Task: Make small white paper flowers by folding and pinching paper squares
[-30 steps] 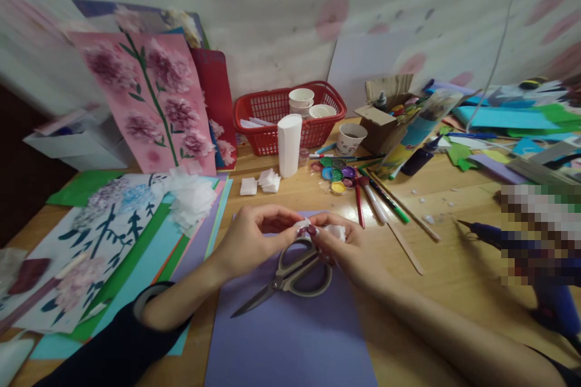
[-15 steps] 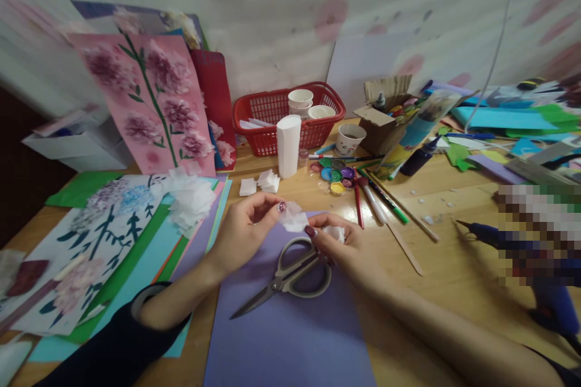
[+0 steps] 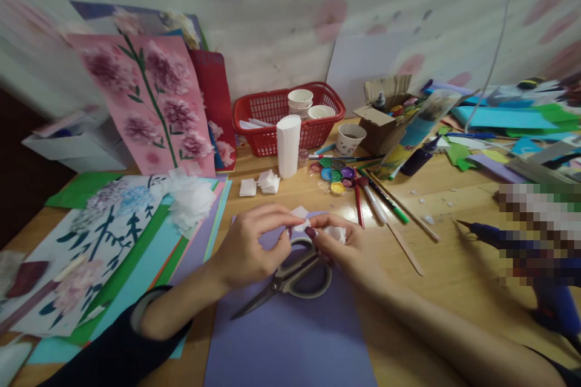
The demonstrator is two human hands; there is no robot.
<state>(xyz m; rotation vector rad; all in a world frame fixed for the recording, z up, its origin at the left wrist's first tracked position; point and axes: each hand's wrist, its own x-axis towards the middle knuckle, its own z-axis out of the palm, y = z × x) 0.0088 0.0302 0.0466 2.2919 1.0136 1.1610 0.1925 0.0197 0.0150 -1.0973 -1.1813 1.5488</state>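
Between my hands is a small piece of thin white tissue paper (image 3: pixel 299 213). My left hand (image 3: pixel 256 242) reaches in from the left, its fingertips closed at the paper's near edge. My right hand (image 3: pixel 338 242) pinches the same piece between thumb and fingers, with more crumpled white paper (image 3: pixel 336 233) tucked in its curled fingers. Below the hands, scissors (image 3: pixel 278 284) with grey handles lie on a purple sheet (image 3: pixel 290 338); my right hand hides part of one handle. Small stacks of white squares (image 3: pixel 269 182) lie beyond my left hand.
A white roll (image 3: pixel 288 148) stands before a red basket (image 3: pixel 263 109) with paper cups. Paint pots (image 3: pixel 336 174), brushes and markers lie right of it. At far right is a blue glue gun (image 3: pixel 551 308). White tissue paper (image 3: pixel 190 201) and coloured sheets fill the left.
My left hand has moved right and closer to my right hand, its fingers now covering part of the tissue paper. My right hand and the scissors have stayed in place.
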